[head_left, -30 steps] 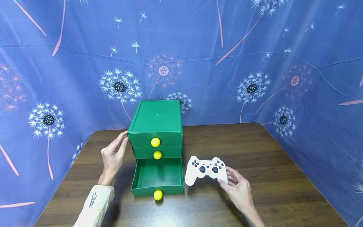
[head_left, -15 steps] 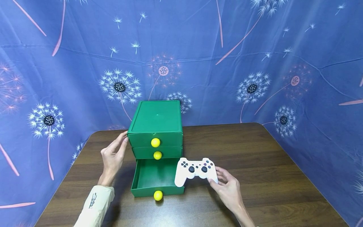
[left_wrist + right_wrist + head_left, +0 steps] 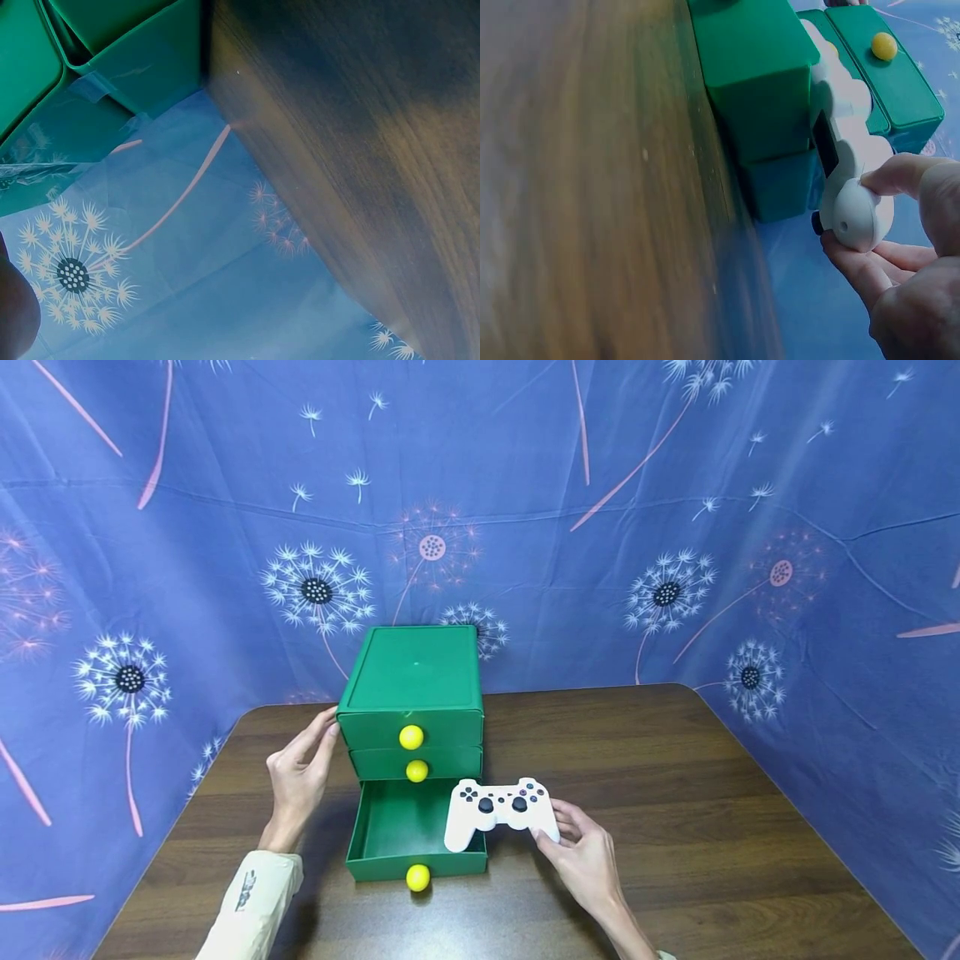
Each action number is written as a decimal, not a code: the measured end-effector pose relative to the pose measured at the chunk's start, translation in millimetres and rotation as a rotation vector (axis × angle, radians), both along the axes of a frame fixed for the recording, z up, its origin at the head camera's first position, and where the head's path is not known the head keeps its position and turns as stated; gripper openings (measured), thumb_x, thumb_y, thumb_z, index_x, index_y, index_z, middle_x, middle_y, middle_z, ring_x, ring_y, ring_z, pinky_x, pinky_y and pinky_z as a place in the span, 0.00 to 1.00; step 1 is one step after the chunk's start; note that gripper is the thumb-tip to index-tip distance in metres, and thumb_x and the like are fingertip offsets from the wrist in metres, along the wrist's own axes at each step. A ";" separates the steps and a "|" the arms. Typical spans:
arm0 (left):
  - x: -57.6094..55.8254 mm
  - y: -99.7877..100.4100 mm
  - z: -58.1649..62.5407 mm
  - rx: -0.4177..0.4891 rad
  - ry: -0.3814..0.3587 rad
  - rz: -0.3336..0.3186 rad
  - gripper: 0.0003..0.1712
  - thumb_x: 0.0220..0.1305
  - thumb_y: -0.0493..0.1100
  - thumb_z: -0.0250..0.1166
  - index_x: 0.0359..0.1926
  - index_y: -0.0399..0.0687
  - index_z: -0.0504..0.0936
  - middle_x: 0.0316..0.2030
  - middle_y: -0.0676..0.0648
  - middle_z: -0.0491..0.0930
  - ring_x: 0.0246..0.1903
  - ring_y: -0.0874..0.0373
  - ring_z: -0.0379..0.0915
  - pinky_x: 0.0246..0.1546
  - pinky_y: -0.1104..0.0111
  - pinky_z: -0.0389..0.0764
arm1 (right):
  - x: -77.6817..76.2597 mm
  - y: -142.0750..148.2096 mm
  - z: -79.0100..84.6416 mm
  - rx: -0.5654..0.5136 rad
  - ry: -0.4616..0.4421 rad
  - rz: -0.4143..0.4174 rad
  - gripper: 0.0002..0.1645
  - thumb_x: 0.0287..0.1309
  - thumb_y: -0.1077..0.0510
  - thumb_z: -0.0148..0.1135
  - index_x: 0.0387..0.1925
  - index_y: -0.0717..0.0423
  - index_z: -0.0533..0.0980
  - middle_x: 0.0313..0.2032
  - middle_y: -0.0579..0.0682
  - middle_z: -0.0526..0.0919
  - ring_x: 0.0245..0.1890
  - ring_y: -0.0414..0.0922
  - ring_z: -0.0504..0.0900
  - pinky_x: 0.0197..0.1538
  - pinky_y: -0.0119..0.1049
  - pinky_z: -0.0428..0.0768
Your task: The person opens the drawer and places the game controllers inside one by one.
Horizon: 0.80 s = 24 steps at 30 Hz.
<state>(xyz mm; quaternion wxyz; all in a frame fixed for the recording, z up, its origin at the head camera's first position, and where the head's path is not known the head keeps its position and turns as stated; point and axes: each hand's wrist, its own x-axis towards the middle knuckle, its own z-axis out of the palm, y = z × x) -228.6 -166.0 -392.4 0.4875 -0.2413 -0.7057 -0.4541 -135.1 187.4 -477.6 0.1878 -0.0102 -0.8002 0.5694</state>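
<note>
A white game controller [image 3: 502,810] with black thumbsticks is held by its right grip in my right hand [image 3: 588,864], thumb on top and fingers beneath. In the head view its left side overlaps the right part of the pulled-out bottom drawer [image 3: 386,867], whose visible interior holds nothing. The right wrist view shows the controller [image 3: 855,157] edge-on beside the green drawers. My left hand [image 3: 296,781] touches the upper left side of the green drawer cabinet [image 3: 416,672], its fingers extended. The two upper drawers are closed. Each drawer has a yellow round knob.
The cabinet stands on a dark brown wooden table [image 3: 712,827], near its back edge. Behind and around it hangs a blue cloth [image 3: 525,460] with dandelion prints. Clear tape [image 3: 94,86] shows on the cabinet in the left wrist view.
My right hand has carried the controller leftward, from beside the bottom drawer to overlapping its right part. The left hand and the cabinet have stayed in place.
</note>
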 end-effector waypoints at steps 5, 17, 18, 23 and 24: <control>1.0 1.4 1.3 -0.002 0.003 0.004 0.23 0.55 0.13 0.65 0.52 0.26 0.86 0.43 0.31 0.87 0.48 0.75 0.81 0.48 0.82 0.79 | -1.3 -6.7 0.7 0.014 -0.001 0.002 0.27 0.50 0.71 0.76 0.54 0.67 0.82 0.43 0.59 0.88 0.43 0.52 0.88 0.45 0.35 0.87; -14.4 -9.3 -17.2 -0.004 -0.009 0.014 0.24 0.56 0.14 0.66 0.53 0.29 0.86 0.45 0.33 0.87 0.48 0.75 0.81 0.47 0.82 0.79 | -3.1 -27.1 2.5 0.029 0.041 0.035 0.26 0.49 0.71 0.76 0.53 0.66 0.82 0.43 0.57 0.88 0.43 0.51 0.87 0.44 0.34 0.87; -15.8 -10.0 -18.6 -0.005 -0.009 0.014 0.25 0.55 0.13 0.66 0.53 0.29 0.86 0.45 0.33 0.87 0.48 0.75 0.81 0.47 0.82 0.79 | -3.1 -28.8 2.7 0.027 0.046 0.039 0.26 0.49 0.71 0.76 0.53 0.66 0.82 0.43 0.57 0.88 0.43 0.51 0.87 0.44 0.34 0.87; -13.5 -8.0 -15.3 -0.007 -0.007 0.006 0.28 0.52 0.11 0.65 0.53 0.29 0.86 0.46 0.33 0.87 0.48 0.75 0.81 0.47 0.82 0.79 | -3.4 -36.1 2.9 0.016 0.060 0.056 0.27 0.49 0.72 0.77 0.53 0.66 0.82 0.43 0.57 0.88 0.43 0.51 0.87 0.44 0.33 0.87; -11.5 -6.8 -12.9 -0.007 -0.004 0.005 0.28 0.51 0.11 0.65 0.53 0.28 0.86 0.45 0.32 0.87 0.48 0.75 0.81 0.47 0.82 0.79 | -3.6 -37.5 2.9 0.017 0.063 0.060 0.27 0.49 0.72 0.77 0.53 0.66 0.82 0.43 0.57 0.88 0.43 0.50 0.87 0.44 0.33 0.87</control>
